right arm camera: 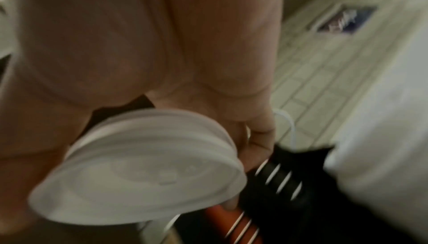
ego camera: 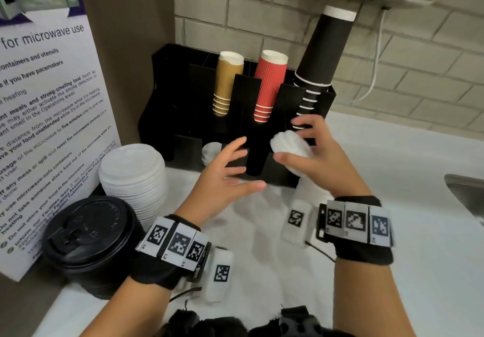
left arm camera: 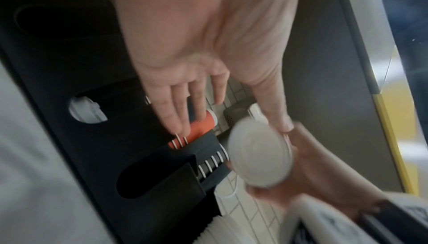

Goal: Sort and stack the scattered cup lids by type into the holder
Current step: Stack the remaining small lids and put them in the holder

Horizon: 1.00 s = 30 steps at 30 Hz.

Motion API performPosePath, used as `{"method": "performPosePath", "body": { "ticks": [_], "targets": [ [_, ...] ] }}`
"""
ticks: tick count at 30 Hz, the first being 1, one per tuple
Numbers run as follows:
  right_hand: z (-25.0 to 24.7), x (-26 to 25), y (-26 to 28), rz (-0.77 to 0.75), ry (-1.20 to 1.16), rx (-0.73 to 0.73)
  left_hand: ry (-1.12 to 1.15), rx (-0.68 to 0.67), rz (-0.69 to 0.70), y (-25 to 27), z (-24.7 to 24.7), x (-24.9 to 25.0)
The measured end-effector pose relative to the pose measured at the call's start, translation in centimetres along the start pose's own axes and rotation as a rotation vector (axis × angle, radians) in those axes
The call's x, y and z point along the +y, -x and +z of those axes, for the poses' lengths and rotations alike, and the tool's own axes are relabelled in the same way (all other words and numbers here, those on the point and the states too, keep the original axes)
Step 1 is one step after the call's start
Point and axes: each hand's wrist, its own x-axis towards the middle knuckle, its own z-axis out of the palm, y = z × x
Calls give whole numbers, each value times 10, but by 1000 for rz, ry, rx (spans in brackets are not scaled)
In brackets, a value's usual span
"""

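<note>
My right hand (ego camera: 311, 153) gripped a small stack of white lids (ego camera: 289, 145) just in front of the black holder (ego camera: 183, 100); my left hand (ego camera: 225, 176) hovered beside it, fingers spread.

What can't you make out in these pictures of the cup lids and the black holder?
- How many white lids the right hand holds: motion blur in all three views, fingers cover the far side.
- Inside the holder: its lower slots are dark in the head view; one shows some small lids, count unreadable.
- The left hand hides part of the holder's front in the head view.
- Black lids: their count is not clear.
</note>
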Motion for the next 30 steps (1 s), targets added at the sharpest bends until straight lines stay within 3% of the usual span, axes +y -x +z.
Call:
{"method": "performPosePath", "body": {
  "ticks": [4,14,30],
  "targets": [
    [32,-19,1,-21,-147,-214,185,-10,101,2,3,3],
    [28,-21,0,43,-242,-388,199,104,192,4,4,-1],
    [23,-26,-2,-27,-252,-409,193,85,189,3,-2,5]
  ]
}}
